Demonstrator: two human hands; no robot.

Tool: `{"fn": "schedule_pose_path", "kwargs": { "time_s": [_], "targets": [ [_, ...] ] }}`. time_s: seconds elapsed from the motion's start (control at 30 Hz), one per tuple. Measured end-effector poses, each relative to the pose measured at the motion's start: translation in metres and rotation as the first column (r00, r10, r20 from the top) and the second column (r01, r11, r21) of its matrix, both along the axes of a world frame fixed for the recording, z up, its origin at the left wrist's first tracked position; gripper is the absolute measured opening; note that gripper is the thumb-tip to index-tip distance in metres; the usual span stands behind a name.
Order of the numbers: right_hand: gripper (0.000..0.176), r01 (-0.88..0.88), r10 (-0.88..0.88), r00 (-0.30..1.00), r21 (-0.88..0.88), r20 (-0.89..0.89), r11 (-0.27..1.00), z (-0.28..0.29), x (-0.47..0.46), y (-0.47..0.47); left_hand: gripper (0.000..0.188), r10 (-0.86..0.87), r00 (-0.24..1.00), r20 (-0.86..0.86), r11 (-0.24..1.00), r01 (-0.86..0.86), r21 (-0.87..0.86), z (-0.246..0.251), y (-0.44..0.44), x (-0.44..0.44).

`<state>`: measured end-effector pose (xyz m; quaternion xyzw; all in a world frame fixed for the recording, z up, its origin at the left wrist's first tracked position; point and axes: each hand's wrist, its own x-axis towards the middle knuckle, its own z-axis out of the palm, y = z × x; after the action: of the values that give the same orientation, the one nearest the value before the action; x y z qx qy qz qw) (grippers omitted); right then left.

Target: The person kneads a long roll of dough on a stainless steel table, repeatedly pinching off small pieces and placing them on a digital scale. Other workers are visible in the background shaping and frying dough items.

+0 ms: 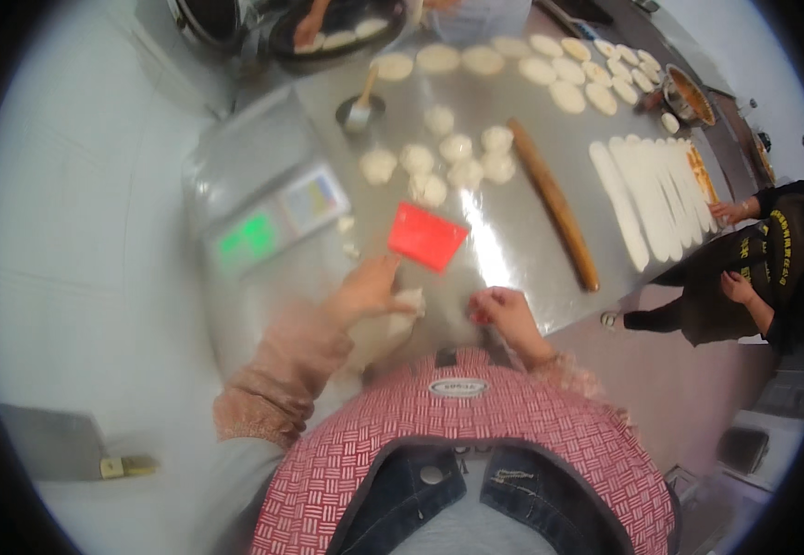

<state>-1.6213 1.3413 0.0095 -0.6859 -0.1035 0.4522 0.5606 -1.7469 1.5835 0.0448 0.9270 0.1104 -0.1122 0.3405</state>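
Observation:
My left hand [367, 291] is over the near edge of the metal table, its thumb at a piece of pale dough [409, 303]; blur hides whether it grips it. To its right, my right hand [501, 310] has curled fingers, and I cannot tell if anything is in them. Just beyond my left fingertips lies a red dough scraper [428, 236]. Small dough scraps [348, 236] lie beside the digital scale [280, 218], whose green display is lit. Several round dough balls [456, 159] sit past the scraper. A wooden rolling pin [555, 205] lies on their right.
A dark bowl with a brush [360, 112] stands beyond the scale. Flat dough rounds [568, 71] line the far side. Long dough strips [659, 198] lie at right, where a co-worker's hand [728, 211] touches them. Another person's hand [307, 31] reaches into a round pan [336, 50]. A metal bowl [686, 97] holds orange filling.

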Motion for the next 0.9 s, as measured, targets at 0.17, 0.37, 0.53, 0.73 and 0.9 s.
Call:
{"fn": "schedule_pose_path", "kwargs": {
  "time_s": [0.17, 0.37, 0.53, 0.73, 0.9],
  "targets": [
    [0.029, -0.175, 0.14, 0.934, -0.08, -0.329, 0.981, -0.007, -0.01, 0.024, 0.063, 0.218, 0.974, -0.056, 0.949, -0.199, 0.243, -0.052, -0.064, -0.055],
    [0.041, -0.321, 0.344, 0.882, 0.124, -0.321, 0.939, -0.012, -0.041, 0.062, 0.056, 0.199, 0.898, 0.393, 0.927, -0.303, 0.222, -0.061, -0.084, -0.077],
    [0.036, -0.599, 0.46, 0.63, 0.015, 0.626, 0.8, 0.012, -0.061, 0.046, 0.041, 0.279, 0.926, 0.254, 0.957, -0.245, -0.158, -0.054, -0.07, -0.072],
    [0.026, -0.218, 0.192, 0.862, -0.001, -0.469, 0.976, 0.018, -0.059, 0.042, 0.033, 0.194, 0.893, 0.406, 0.948, -0.277, 0.157, -0.069, -0.085, -0.069],
    [0.028, -0.404, 0.326, 0.729, -0.006, 0.602, 0.915, 0.018, -0.076, 0.034, 0.029, 0.282, 0.812, 0.511, 0.957, -0.278, -0.087, -0.041, -0.092, -0.068]
  ]
}}
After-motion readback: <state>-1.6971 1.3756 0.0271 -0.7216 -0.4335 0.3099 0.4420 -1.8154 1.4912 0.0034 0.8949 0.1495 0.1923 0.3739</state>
